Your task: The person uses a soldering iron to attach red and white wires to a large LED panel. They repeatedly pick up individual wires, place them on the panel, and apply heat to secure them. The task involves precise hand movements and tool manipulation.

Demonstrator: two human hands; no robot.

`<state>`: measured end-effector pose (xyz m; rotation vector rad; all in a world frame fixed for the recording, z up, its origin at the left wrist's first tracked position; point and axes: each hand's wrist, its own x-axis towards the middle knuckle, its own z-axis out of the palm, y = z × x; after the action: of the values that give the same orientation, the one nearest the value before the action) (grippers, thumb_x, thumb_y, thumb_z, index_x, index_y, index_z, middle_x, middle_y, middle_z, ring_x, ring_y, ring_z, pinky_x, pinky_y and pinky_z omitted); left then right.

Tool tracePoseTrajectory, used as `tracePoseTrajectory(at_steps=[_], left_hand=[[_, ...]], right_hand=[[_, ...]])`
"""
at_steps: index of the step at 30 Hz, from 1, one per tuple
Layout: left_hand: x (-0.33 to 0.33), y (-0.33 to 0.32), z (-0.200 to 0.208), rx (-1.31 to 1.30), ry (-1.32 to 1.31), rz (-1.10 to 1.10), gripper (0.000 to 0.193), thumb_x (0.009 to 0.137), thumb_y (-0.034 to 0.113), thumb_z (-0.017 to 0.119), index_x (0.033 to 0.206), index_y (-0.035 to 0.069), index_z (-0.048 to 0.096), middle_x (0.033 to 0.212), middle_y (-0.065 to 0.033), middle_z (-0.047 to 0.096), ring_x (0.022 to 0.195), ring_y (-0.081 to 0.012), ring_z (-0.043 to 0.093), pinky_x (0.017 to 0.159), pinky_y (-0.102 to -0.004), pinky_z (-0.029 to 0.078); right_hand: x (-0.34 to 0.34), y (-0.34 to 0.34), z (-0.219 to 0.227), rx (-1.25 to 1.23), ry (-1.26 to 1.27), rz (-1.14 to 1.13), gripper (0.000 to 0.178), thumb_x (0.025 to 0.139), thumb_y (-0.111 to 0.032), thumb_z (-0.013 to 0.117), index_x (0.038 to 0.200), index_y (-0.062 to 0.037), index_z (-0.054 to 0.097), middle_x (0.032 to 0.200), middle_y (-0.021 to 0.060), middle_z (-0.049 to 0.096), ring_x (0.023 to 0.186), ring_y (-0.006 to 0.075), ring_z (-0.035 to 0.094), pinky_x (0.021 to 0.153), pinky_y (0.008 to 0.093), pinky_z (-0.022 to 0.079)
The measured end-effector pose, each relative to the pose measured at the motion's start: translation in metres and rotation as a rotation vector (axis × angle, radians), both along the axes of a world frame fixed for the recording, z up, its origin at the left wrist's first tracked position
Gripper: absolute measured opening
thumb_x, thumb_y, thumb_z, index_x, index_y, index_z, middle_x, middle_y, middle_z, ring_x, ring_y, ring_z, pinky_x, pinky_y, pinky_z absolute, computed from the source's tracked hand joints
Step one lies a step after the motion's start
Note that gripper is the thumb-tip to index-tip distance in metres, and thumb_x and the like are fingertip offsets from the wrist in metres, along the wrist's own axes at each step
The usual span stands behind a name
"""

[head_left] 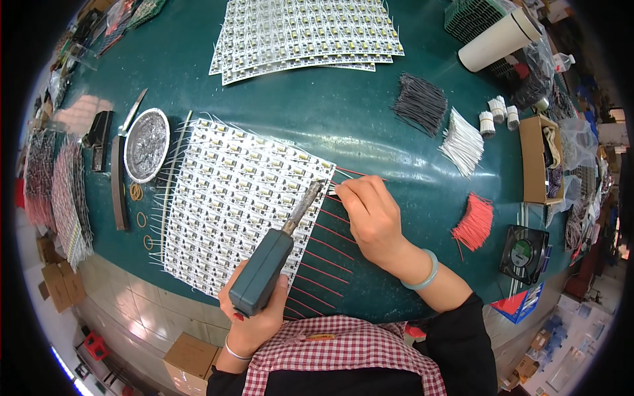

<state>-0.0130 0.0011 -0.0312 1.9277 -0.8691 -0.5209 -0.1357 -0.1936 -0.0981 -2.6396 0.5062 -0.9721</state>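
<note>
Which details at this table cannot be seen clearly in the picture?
Head view:
- Left hand: palm hidden by the soldering iron.
- Upper board stack: far end cut off by the top edge.
- Right hand: number of pinched white wires, too small to count.

So the panel (224, 191) is lying on the counter (317, 132), with a panel stack (310, 33) further back. Dish (126, 146) sits just left of it, rubber bands (136, 192) in front of that. Right side's got three wire bundles (419, 103), then the carton (531, 162) further right, and a fan (524, 254) in front of the carton.
</note>
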Motion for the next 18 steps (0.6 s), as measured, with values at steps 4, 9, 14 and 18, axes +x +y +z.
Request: tracePoseTrajectory(at_steps=[4, 9, 14, 18], left_hand=[[0.001, 0.007, -0.002, -0.002, -0.025, -0.038, 0.014, 0.075, -0.005, 0.072, 0.089, -0.005, 0.068, 0.079, -0.0088, 0.063, 0.061, -0.0132, 0.058, 0.054, -0.0253, 0.045], [-0.001, 0.013, -0.006, -0.014, 0.009, -0.029, 0.014, 0.074, -0.006, 0.072, 0.089, -0.005, 0.068, 0.08, -0.0098, 0.064, 0.063, -0.0136, 0.059, 0.055, -0.0255, 0.046], [-0.001, 0.014, -0.006, -0.033, -0.041, -0.028, 0.014, 0.074, -0.006, 0.072, 0.088, -0.006, 0.068, 0.081, -0.0102, 0.065, 0.064, -0.0137, 0.061, 0.057, -0.0256, 0.047], [-0.002, 0.016, -0.007, -0.022, -0.044, -0.033, 0.015, 0.074, -0.006, 0.072, 0.088, -0.006, 0.068, 0.081, -0.0102, 0.065, 0.064, -0.0136, 0.061, 0.057, -0.0257, 0.047]], right_hand=[[-0.003, 0.009, 0.003, 0.003, -0.056, 0.031, 0.031, 0.068, 0.002, 0.067, 0.099, 0.0061, 0.062, 0.091, 0.0122, 0.061, 0.08, 0.0267, 0.06, 0.063, 0.0329, 0.051], [-0.005, 0.015, -0.001, 0.084, -0.005, 0.04, 0.034, 0.066, 0.009, 0.066, 0.101, 0.0058, 0.065, 0.09, 0.0126, 0.064, 0.077, 0.0273, 0.061, 0.063, 0.0342, 0.052], [-0.004, 0.016, -0.003, 0.064, 0.008, 0.044, 0.033, 0.067, 0.007, 0.066, 0.1, 0.0057, 0.064, 0.09, 0.0118, 0.063, 0.077, 0.0262, 0.06, 0.063, 0.0331, 0.052], [-0.005, 0.015, -0.003, 0.032, 0.025, 0.044, 0.029, 0.069, 0.004, 0.068, 0.098, 0.0063, 0.064, 0.091, 0.0112, 0.062, 0.079, 0.0245, 0.059, 0.064, 0.0313, 0.052]])
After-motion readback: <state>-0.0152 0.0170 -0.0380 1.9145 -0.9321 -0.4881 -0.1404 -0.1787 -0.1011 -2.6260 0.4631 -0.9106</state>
